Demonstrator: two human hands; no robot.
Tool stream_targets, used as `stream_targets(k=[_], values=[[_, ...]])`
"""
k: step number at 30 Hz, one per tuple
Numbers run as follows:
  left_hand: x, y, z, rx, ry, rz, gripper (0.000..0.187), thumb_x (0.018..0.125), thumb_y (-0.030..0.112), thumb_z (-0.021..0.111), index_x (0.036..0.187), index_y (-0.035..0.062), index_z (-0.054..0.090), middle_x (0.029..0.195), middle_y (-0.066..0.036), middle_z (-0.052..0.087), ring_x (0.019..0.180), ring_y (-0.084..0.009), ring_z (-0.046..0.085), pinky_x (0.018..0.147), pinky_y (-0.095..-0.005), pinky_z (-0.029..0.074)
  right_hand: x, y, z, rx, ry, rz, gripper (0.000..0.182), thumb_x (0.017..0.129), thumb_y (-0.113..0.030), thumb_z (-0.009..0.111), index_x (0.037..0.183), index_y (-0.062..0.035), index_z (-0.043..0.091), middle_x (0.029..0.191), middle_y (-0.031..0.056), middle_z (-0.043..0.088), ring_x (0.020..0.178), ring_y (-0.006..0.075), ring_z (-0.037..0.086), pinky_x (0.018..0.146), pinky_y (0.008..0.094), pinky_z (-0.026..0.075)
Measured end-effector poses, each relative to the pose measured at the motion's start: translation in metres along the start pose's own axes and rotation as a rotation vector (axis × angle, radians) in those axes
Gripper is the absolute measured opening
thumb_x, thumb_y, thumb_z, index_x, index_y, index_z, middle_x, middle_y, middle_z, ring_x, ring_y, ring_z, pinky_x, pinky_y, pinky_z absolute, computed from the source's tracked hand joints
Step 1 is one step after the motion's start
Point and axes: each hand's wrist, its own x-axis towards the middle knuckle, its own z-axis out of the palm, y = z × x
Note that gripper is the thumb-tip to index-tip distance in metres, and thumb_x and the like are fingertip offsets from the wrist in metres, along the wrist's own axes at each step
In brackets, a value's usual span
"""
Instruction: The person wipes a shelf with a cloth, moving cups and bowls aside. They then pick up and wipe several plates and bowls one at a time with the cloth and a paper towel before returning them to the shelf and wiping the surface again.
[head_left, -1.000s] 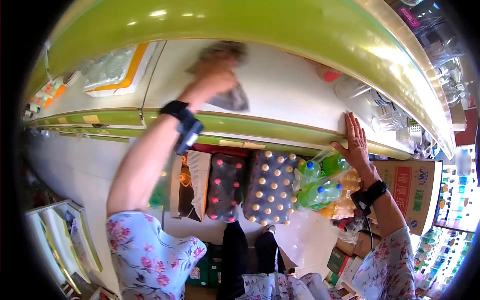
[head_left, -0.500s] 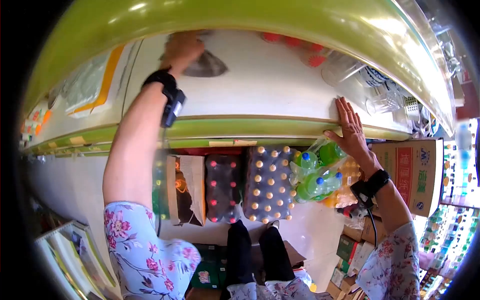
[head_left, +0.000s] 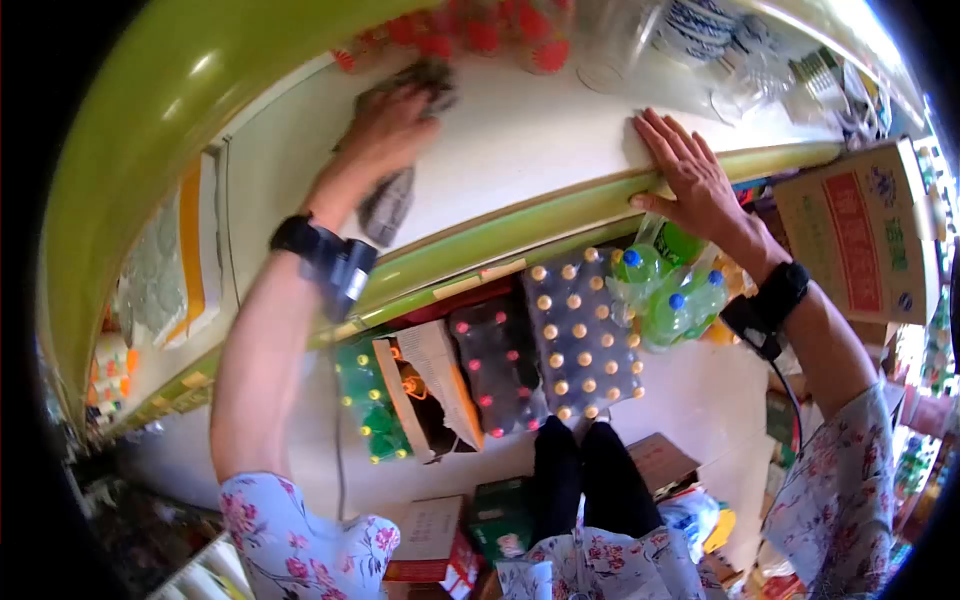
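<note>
My left hand (head_left: pixel 385 135) is closed over a dark grey cloth (head_left: pixel 388 205) and presses it on the white shelf (head_left: pixel 490 145). One end of the cloth bunches up beyond my fingers, and another hangs toward the shelf's front. Close beyond it stand several red-patterned containers (head_left: pixel 545 45). My right hand (head_left: pixel 690 175) lies flat with fingers stretched out on the shelf near its green front edge (head_left: pixel 590 205), holding nothing. Clear glass vessels (head_left: pixel 615 45) stand past its fingertips.
Below the shelf are shrink-wrapped bottle packs (head_left: pixel 585 335), an opened carton (head_left: pixel 430 390), large green bottles (head_left: pixel 675 290) and a cardboard box (head_left: pixel 855 235). Blue-and-white bowls (head_left: pixel 695 30) sit at the back right. A green panel (head_left: pixel 150 120) curves overhead; a plastic-covered tray (head_left: pixel 170 260) is at the left.
My left hand has moved the cloth across the shelf, nearer the red-patterned containers. The whole view has turned and shifted. My right hand stays flat on the shelf's edge.
</note>
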Motion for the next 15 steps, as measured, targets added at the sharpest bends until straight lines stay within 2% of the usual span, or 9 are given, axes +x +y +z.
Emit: stream_targets(k=[3,6,8,9,10,11,12,13,15], values=[[0.012,0.068,-0.002,-0.160,-0.010,0.028,0.050,0.088,0.033,0.047,0.127,0.0041,0.057,0.137,-0.021,0.049,0.125,-0.0346,0.047,0.105,-0.0423,0.038,-0.002,0.001,0.001,0.011,0.025,0.002,0.096,0.078,-0.057,0.066,0.150,-0.0115,0.023,0.155,0.0127,0.025,0.143,0.0309,0.024,0.116,0.0477,0.021],[0.032,0.066,-0.008,-0.542,-0.123,0.045,0.045,0.087,0.032,0.055,0.122,0.0042,0.063,0.126,-0.018,0.060,0.116,-0.0268,0.057,0.098,-0.0353,0.044,-0.002,0.003,0.006,0.038,0.045,-0.002,0.096,0.076,-0.054,0.069,0.150,-0.0117,0.023,0.156,0.0113,0.025,0.143,0.0295,0.024,0.117,0.0458,0.021],[0.032,0.047,-0.029,-0.758,0.009,-0.218,0.033,0.085,0.026,0.062,0.109,0.0048,0.070,0.105,-0.012,0.070,0.098,-0.0194,0.064,0.087,-0.0294,0.048,-0.003,0.003,0.009,0.049,0.063,0.013,0.097,0.076,-0.051,0.070,0.150,-0.0119,0.023,0.156,0.0100,0.025,0.144,0.0291,0.023,0.118,0.0447,0.020],[0.032,0.025,-0.019,-0.727,0.302,-0.330,0.028,0.085,0.026,0.066,0.103,0.0049,0.072,0.092,-0.006,0.072,0.088,-0.0149,0.065,0.081,-0.0264,0.048,-0.003,0.004,0.009,0.055,0.064,0.020,0.097,0.076,-0.050,0.071,0.150,-0.0119,0.023,0.156,0.0094,0.025,0.144,0.0288,0.023,0.118,0.0445,0.020],[0.035,-0.003,-0.020,-0.608,0.401,-0.440,0.031,0.084,0.029,0.070,0.101,0.0028,0.070,0.095,-0.007,0.071,0.089,-0.0153,0.064,0.081,-0.0276,0.048,-0.004,0.004,0.009,0.066,0.063,0.027,0.097,0.075,-0.049,0.072,0.150,-0.0119,0.023,0.156,0.0089,0.026,0.144,0.0286,0.023,0.118,0.0443,0.020],[0.040,-0.023,-0.018,-0.544,0.564,-0.720,0.043,0.080,0.031,0.076,0.107,-0.0006,0.065,0.096,-0.009,0.071,0.089,-0.0169,0.064,0.083,-0.0279,0.048,-0.004,0.003,0.010,0.078,0.061,0.034,0.097,0.075,-0.048,0.072,0.150,-0.0119,0.023,0.156,0.0083,0.026,0.144,0.0283,0.023,0.118,0.0441,0.020],[0.044,-0.041,-0.018,-0.766,0.592,-0.802,0.060,0.077,0.029,0.081,0.123,0.0025,0.053,0.114,-0.012,0.065,0.103,-0.0209,0.059,0.091,-0.0315,0.045,-0.004,0.002,0.010,0.096,0.073,0.046,0.097,0.074,-0.046,0.073,0.150,-0.0122,0.024,0.156,0.0074,0.026,0.144,0.0279,0.022,0.118,0.0442,0.020],[0.050,-0.082,-0.003,-0.680,0.690,-0.786,0.069,0.069,0.031,0.085,0.119,-0.0040,0.054,0.102,-0.011,0.067,0.088,-0.0201,0.063,0.086,-0.0296,0.048,-0.004,0.001,0.010,0.112,0.080,0.054,0.097,0.074,-0.046,0.074,0.150,-0.0125,0.025,0.156,0.0073,0.027,0.144,0.0278,0.023,0.118,0.0443,0.020],[0.065,-0.105,0.000,-0.641,0.644,-0.819,0.068,0.065,0.029,0.087,0.116,-0.0033,0.057,0.102,-0.011,0.067,0.086,-0.0195,0.063,0.080,-0.0314,0.049,-0.004,0.000,0.010,0.133,0.093,0.065,0.097,0.073,-0.045,0.075,0.150,-0.0132,0.025,0.155,0.0072,0.027,0.144,0.0277,0.023,0.118,0.0444,0.020]])
